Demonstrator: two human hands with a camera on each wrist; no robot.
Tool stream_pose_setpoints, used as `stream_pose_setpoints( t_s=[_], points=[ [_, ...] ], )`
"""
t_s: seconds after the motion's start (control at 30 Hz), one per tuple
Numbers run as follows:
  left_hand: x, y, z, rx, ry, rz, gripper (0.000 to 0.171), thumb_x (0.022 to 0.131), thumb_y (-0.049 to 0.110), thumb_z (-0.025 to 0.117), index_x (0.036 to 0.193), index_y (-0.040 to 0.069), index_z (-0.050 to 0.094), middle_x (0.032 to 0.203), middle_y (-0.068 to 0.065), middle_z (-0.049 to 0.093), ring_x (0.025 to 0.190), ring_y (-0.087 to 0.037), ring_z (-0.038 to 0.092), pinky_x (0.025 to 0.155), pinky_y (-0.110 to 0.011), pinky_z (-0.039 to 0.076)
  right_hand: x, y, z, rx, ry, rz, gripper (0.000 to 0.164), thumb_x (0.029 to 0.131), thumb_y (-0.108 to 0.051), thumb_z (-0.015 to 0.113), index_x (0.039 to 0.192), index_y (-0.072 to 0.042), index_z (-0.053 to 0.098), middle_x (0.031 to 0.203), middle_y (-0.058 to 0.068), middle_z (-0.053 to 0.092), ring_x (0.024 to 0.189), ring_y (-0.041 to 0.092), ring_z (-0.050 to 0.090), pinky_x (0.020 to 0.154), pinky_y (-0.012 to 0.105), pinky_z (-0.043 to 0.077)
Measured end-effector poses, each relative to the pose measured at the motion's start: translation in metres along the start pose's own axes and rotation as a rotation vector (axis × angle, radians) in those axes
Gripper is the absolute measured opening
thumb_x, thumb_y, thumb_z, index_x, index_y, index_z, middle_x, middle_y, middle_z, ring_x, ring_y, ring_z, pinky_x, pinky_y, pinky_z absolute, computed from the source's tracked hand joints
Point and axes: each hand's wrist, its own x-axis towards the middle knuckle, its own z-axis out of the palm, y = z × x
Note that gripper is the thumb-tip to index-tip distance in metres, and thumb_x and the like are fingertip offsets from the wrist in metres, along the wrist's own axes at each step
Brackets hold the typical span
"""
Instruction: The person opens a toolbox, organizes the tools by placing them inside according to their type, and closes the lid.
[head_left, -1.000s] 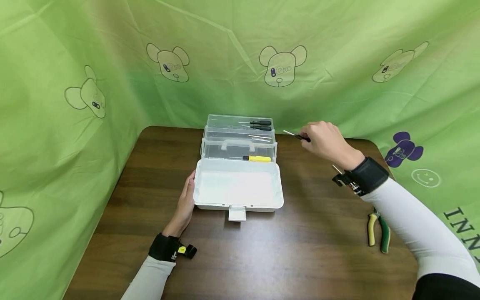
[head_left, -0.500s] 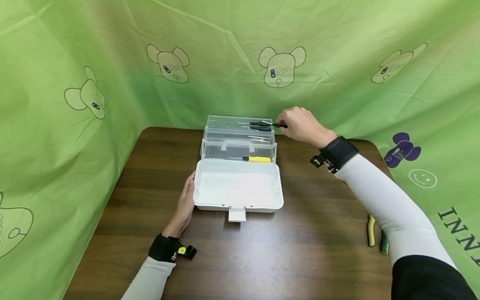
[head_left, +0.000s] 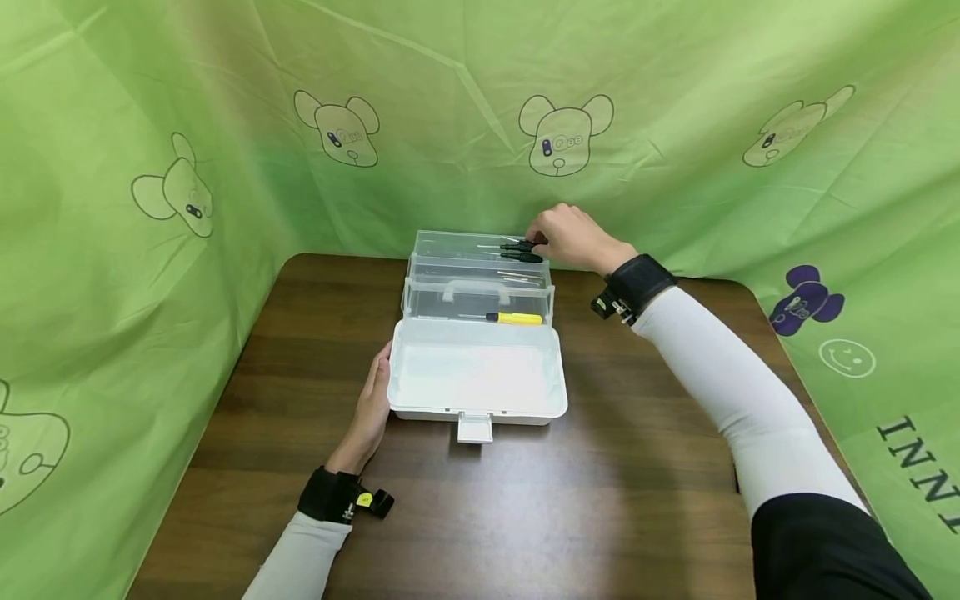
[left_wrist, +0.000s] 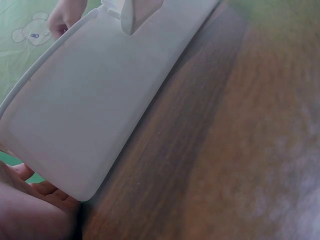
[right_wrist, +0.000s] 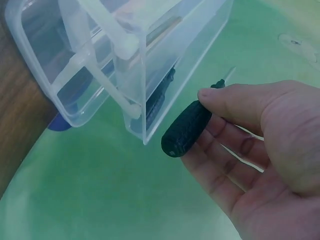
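Nearest, short of both grips, a bench (head_left: 570, 533) of dark, grained wood is seen, with light reflected on its front part. The left grip (head_left: 371, 408), above one of two black wrist straps (head_left: 328, 493), is laid wide against the left side of one white box (head_left: 476, 367), its fingers not clasped. To the right of that grip, one white latch (head_left: 475, 428) is seen on the box's front. Farther out, between the two grips, three clear trays (head_left: 431, 308) are stepped behind the box: one yellow-handled screwdriver (head_left: 519, 318) is held in the nearest, at least two slim metal pieces (head_left: 519, 275) in the middle one, and two black-handled screwdrivers (head_left: 522, 257) in the farthest. At the right end of that last tray, another black screwdriver (right_wrist: 187, 130) is pinched in the right grip (head_left: 573, 237); whether the tray is touched by it cannot be told. Beyond the right grip the bench is enclosed by a green curtain (head_left: 450, 67), printed with five outlined bear-like heads (head_left: 566, 133), one purple head (head_left: 802, 300) and one smiley (head_left: 847, 358). "INN" can be read in the dark lettering (head_left: 921, 475) far right of the right grip; the heads' small print is too blurred.
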Motion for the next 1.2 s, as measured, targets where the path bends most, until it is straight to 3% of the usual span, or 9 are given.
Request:
stream_pose_setpoints(
  t_s=[0.13, 0.23, 0.37, 1.0, 1.2],
  points=[
    [0.000, 0.002, -0.001, -0.008, -0.012, 0.008, 0.064, 0.117, 0.046, 0.018, 0.171, 0.011, 0.013, 0.177, -0.011, 0.011, 0.162, -0.029, 0.010, 0.128, -0.053, 0.011, 0.008, -0.001, 0.004, 0.021, -0.026, 0.022, 0.029, 0.096, -0.001, 0.073, 0.072, -0.008, 0.060, 0.068, 0.001, 0.045, 0.065, 0.019, 0.041, 0.066, 0.037, 0.035],
    [0.000, 0.002, -0.001, -0.012, -0.014, 0.002, 0.064, 0.117, 0.045, 0.019, 0.171, 0.011, 0.013, 0.177, -0.011, 0.011, 0.161, -0.030, 0.011, 0.128, -0.054, 0.011, 0.013, -0.001, 0.008, 0.028, -0.042, 0.028, 0.006, 0.096, -0.001, 0.074, 0.090, -0.003, 0.078, 0.078, 0.007, 0.066, 0.073, 0.022, 0.057, 0.072, 0.040, 0.047],
    [0.000, 0.002, -0.001, -0.011, -0.018, -0.009, 0.064, 0.117, 0.046, 0.020, 0.171, 0.012, 0.013, 0.177, -0.010, 0.011, 0.162, -0.030, 0.010, 0.128, -0.055, 0.011, 0.018, -0.001, 0.012, 0.034, -0.064, 0.030, 0.011, 0.095, -0.001, 0.075, 0.104, -0.001, 0.081, 0.093, 0.013, 0.076, 0.086, 0.028, 0.070, 0.082, 0.046, 0.056],
    [0.001, 0.002, 0.004, -0.016, -0.016, 0.001, 0.064, 0.117, 0.046, 0.019, 0.171, 0.011, 0.014, 0.176, -0.012, 0.013, 0.161, -0.030, 0.013, 0.127, -0.053, 0.014, 0.018, 0.006, 0.024, 0.051, -0.068, 0.007, 0.015, 0.092, -0.001, 0.077, 0.106, -0.003, 0.082, 0.100, 0.012, 0.079, 0.091, 0.028, 0.074, 0.086, 0.047, 0.059],
    [0.001, 0.002, 0.003, -0.008, -0.004, -0.009, 0.064, 0.117, 0.046, 0.021, 0.171, 0.012, 0.015, 0.176, -0.010, 0.014, 0.161, -0.029, 0.013, 0.128, -0.053, 0.013, 0.016, 0.007, 0.022, 0.063, -0.065, -0.011, 0.013, 0.097, -0.003, 0.074, 0.107, -0.004, 0.083, 0.103, 0.012, 0.079, 0.092, 0.027, 0.074, 0.085, 0.047, 0.058]
  ],
)
